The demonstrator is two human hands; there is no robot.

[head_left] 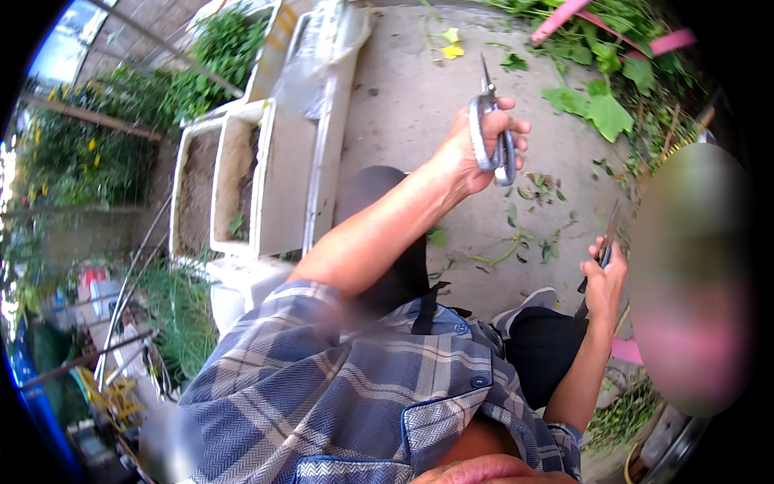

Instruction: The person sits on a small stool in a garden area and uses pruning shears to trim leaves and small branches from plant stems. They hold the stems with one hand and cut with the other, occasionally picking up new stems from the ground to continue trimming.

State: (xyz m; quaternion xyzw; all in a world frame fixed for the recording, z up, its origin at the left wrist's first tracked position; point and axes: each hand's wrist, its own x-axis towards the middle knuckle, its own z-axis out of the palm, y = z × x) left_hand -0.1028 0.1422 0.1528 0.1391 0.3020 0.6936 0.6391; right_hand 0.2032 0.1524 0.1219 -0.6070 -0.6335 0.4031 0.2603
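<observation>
Stretched out over the concrete ground, my left hand (468,145) grips a pair of scissors (476,133) with grey handle loops. Their narrow blades point away from me and look closed together. Lower on the right, my right hand (603,282) is wrapped around a tool with a dark handle and a slim blade (612,226); its exact kind I cannot make out. Cut leaves and a green stem (496,260) lie on the ground between my hands. Farther off are a large green leaf (606,111) and a yellow flower (452,51).
White planter boxes (284,189) with soil stand on the left, leafy plants (214,60) behind them. Vines and pink strips (556,20) lie at the far right. A blurred patch covers the right edge. My shoe (532,305) rests near my right hand.
</observation>
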